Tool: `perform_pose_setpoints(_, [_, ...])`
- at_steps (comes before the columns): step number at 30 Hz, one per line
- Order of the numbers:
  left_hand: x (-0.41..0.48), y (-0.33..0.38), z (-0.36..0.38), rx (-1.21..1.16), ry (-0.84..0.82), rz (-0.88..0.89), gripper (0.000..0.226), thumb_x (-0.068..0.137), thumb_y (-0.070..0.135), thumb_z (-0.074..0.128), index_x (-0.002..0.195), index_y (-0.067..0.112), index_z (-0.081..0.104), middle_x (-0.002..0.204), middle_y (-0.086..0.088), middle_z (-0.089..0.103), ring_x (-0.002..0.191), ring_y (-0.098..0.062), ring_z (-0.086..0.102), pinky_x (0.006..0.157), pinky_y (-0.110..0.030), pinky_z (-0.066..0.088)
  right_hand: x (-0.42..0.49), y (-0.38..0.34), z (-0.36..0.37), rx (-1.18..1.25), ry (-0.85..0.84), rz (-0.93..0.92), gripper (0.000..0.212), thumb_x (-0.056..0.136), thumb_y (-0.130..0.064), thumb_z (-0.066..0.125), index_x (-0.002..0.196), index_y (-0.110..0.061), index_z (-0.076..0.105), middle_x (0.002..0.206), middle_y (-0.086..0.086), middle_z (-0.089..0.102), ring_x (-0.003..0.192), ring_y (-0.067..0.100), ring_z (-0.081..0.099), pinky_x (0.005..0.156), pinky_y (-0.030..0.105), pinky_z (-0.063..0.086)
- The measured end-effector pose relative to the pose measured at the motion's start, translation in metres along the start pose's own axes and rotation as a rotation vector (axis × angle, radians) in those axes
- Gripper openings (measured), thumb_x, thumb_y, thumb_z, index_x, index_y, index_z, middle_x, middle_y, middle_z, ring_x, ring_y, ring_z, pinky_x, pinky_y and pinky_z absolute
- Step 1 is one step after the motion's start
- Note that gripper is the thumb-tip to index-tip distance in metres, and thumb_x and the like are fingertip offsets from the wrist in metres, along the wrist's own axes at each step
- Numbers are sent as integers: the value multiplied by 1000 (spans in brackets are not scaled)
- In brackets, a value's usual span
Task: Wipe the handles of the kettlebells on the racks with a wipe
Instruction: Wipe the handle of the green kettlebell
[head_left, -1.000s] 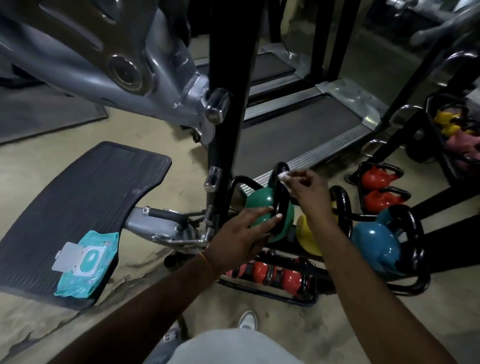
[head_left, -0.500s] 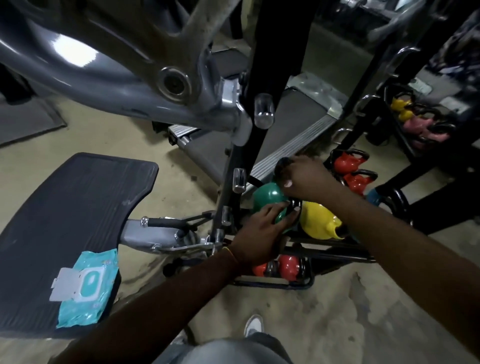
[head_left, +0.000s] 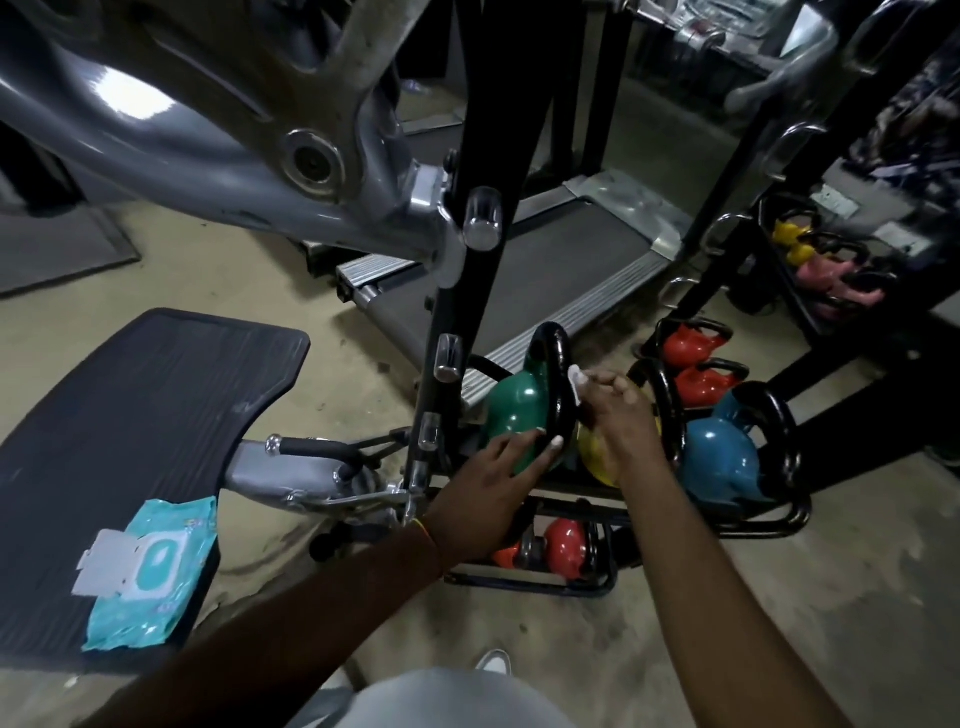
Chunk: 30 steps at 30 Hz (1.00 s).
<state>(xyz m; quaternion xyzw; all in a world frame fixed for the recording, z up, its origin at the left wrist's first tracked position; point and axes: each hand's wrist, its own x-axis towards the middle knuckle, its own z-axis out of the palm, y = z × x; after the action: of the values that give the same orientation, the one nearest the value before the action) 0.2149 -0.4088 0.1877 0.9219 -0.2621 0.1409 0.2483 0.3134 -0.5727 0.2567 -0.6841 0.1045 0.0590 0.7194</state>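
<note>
The round green kettlebell (head_left: 511, 410) sat on the upper tier of a low black metal rack (head_left: 571, 587), just beside a yellow kettlebell (head_left: 595, 457) and near a blue kettlebell (head_left: 719, 465). The left hand (head_left: 493, 478) lay on its green body, fingers nearly straight, gripping nothing. The right hand (head_left: 621, 415) curled its fingers around a small white wipe (head_left: 575, 382) and held it against the right side of the glossy black handle (head_left: 557, 395). A teal pack of wipes (head_left: 150, 571) lay on a black ribbed footplate (head_left: 130, 415) at the left.
</note>
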Motion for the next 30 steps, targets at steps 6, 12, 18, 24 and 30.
perform_pose_setpoints(6, [-2,10,3,25,-15,-47,73,91,41,45,155,14,23,153,-15,31,133,-30,36,109,-37,40,32,-33,35,-1131,7,-644,13,69,-26,80,80,-21,74,86,8,62,86,29,62,73,35,49])
perform_pose_setpoints(12, [-1,7,1,56,-12,-28,71,89,42,42,154,15,28,150,-15,36,130,-30,40,105,-37,42,9,-35,37,-1654,-144,-833,13,70,-27,71,83,-23,74,103,5,62,101,32,54,81,39,35])
perform_pose_setpoints(18, [3,-5,-11,78,-98,47,73,91,35,58,154,19,25,153,-11,35,132,-24,40,106,-34,41,-7,-2,-5,-574,29,-440,7,85,-27,74,84,-22,70,90,-1,70,83,15,66,76,31,53])
perform_pose_setpoints(24, [67,-14,-45,79,62,110,54,90,15,55,143,10,47,134,-11,55,116,-26,54,97,-35,44,29,5,16,347,-5,287,14,99,-14,55,88,-13,64,74,8,70,67,20,67,58,29,58])
perform_pose_setpoints(30, [163,-30,-59,-85,-86,-311,43,93,13,51,136,17,55,135,-10,57,122,-30,54,102,-34,44,-6,28,-3,194,44,96,4,94,-14,66,92,-15,69,92,8,70,85,21,64,80,34,52])
